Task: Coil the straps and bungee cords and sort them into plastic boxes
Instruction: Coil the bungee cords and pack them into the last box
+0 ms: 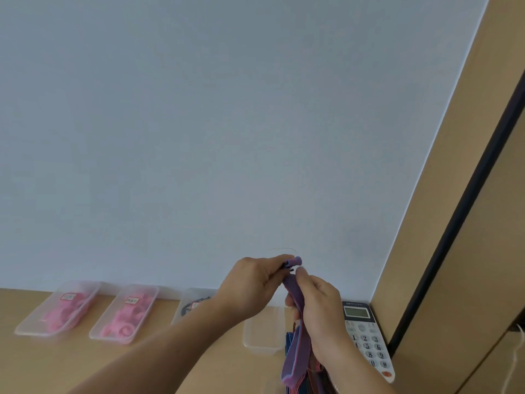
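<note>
I judge coiling barely started: left hand (250, 280) pinches the rolled end of the purple strap (295, 348), right hand (319, 305) grips it lower. Next I'd wind it taut.

Four boxes (261, 334) line the surface (159, 365) from 8 to 6 o'clock: two hold pink coils (119, 322), too blurred to count, and one holds a dark coil (186, 308). At 6 o'clock, left hand (250, 280) and right hand (321, 305) share one purple strap (297, 354). One phone (366, 336) lies at 5 o'clock.
</note>
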`<state>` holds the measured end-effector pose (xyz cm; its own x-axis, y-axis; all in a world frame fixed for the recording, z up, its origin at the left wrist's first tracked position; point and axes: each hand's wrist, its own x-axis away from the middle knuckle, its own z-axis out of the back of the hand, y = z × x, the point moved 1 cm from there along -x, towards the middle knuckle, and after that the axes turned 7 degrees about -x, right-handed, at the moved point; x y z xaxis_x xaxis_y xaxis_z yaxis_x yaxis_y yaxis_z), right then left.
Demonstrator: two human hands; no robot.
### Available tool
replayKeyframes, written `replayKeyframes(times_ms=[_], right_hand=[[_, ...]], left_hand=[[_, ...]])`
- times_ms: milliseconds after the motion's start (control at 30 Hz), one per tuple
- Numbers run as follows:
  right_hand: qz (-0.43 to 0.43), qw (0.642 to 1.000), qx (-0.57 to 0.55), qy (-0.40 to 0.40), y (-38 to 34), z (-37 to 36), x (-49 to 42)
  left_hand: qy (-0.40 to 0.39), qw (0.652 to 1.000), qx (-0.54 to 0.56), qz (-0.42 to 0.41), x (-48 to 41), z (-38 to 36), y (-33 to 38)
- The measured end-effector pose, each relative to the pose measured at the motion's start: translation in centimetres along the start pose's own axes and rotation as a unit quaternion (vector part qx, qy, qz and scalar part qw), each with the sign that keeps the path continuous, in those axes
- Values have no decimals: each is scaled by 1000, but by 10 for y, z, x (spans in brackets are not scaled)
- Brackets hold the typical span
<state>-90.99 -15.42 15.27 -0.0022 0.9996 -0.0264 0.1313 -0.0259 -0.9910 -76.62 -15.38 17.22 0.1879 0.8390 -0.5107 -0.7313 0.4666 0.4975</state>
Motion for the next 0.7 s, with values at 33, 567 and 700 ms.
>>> replayKeyframes(times_ms=[33, 567, 700], right_hand=[[-5, 1000, -12, -1, -3, 0, -1], [28, 992, -101, -72, 0, 8, 2], [30, 990, -99, -92, 11, 7, 6]], left_hand=[[3, 998, -60, -32, 1, 1, -1], [-64, 879, 423, 209, -5, -4, -1], [-99, 871, 428, 221, 1, -5, 9]])
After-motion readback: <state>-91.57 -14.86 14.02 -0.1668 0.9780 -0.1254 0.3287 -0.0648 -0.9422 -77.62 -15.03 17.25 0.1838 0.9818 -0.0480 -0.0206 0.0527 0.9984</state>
